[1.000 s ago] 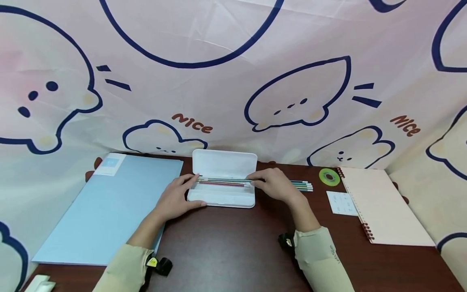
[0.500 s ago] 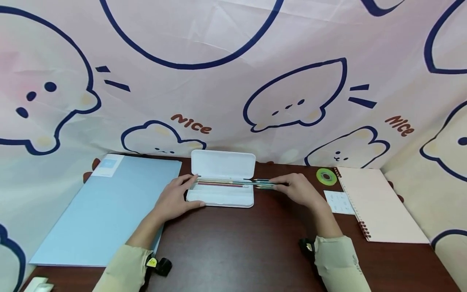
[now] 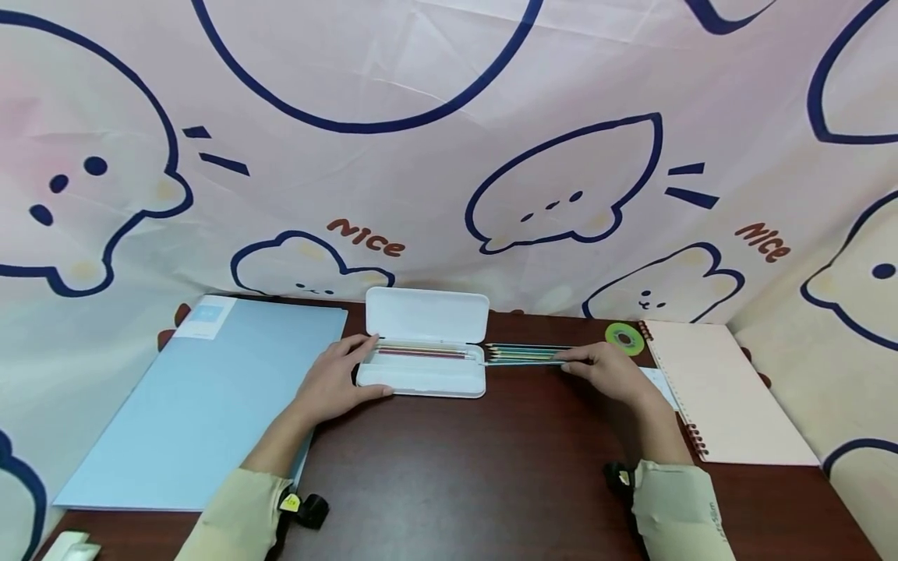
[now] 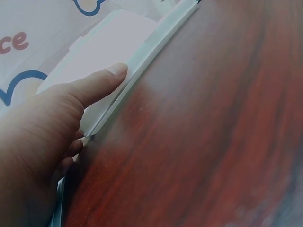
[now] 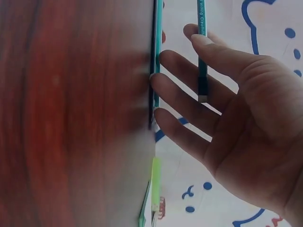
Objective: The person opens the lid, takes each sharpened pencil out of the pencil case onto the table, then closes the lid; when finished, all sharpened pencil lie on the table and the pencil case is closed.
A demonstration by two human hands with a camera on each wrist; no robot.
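A white pencil case (image 3: 421, 380) lies open on the table, its lid leaning back. Several pencils (image 3: 421, 354) lie along its rear inside, at least one of them red. My left hand (image 3: 333, 382) holds the case's left end, thumb (image 4: 102, 85) on the front rim and index finger at the hinge corner. To the right, my right hand (image 3: 610, 370) pinches a teal pencil (image 5: 202, 61) with a white eraser between thumb and index finger; the other fingers spread loosely. Beside it, several pencils (image 3: 512, 352) lie on the table, their tips toward the case.
A large light-blue folder (image 3: 210, 397) covers the left side of the table. At the right are a green roll of tape (image 3: 624, 339), a white card (image 3: 659, 383) partly behind my right hand, and a spiral notebook (image 3: 730, 397). A patterned curtain (image 3: 421, 179) stands behind.
My right hand has moved right, away from over the case to the pencils on the table, with a pencil between its fingers. My left hand has stayed at the case's left end.
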